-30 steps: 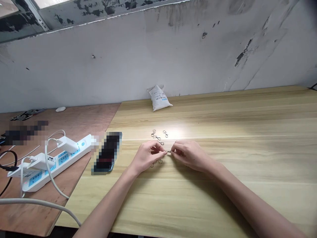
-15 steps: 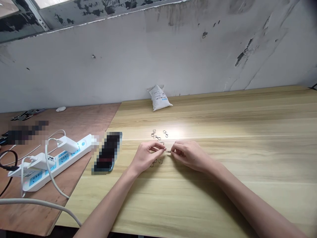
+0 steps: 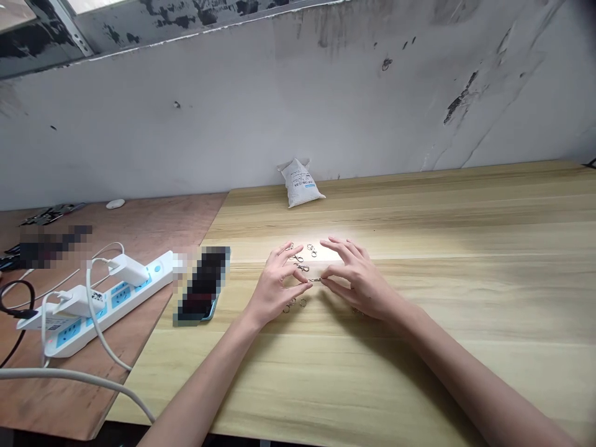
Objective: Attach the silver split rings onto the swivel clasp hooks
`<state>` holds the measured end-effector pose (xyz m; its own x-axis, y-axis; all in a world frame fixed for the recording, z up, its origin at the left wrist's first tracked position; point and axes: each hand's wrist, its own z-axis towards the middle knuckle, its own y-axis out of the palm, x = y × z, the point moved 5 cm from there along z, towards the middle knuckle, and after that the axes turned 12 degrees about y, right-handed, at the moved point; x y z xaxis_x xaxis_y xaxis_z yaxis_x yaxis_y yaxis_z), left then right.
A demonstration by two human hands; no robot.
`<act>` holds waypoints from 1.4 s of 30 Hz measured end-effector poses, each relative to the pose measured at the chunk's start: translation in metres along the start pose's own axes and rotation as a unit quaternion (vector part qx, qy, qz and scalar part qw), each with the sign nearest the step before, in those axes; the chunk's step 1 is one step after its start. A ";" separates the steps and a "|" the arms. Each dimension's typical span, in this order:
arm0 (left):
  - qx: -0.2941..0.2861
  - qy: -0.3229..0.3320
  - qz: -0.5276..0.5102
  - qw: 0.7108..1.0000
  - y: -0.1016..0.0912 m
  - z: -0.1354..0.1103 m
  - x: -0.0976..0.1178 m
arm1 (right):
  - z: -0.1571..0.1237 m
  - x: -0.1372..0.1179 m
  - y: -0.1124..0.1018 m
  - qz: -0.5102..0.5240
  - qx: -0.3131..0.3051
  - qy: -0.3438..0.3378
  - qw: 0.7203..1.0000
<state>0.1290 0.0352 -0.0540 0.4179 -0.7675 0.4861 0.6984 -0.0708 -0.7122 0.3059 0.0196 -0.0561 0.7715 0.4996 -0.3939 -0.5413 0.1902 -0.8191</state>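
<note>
the left hand and right hand hover over the middle of the light wood worktop, facing each other. between them, a small metal clasp sits pinched at the tips of both thumbs and forefingers, too small to show its detail. the other fingers of the right hand are spread and lifted, and those of the left fan out the same way. just far of the hands lie several lobster clasps, and just near them lie a few split rings. further away, a white packet leans against the wall. to the left are a pixelated phone on the worktop and, on a plywood board, a white power strip with chargers plugged in.
</note>
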 end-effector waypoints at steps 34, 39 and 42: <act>-0.027 -0.042 -0.036 0.998 0.002 0.001 -0.001 | 0.001 -0.004 -0.002 -0.003 -0.002 0.011 1.000; -0.025 0.002 0.002 1.000 0.002 0.002 0.002 | 0.001 -0.005 -0.003 -0.002 0.005 0.010 1.000; -0.035 0.029 0.027 0.999 0.003 0.001 0.005 | 0.001 -0.005 -0.002 -0.007 0.010 0.010 1.000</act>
<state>0.1336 0.0321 -0.0531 0.4184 -0.8067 0.4172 0.6323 -0.0710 -0.7714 0.3028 0.0176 -0.0524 0.7860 0.4798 -0.3899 -0.5359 0.2142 -0.8166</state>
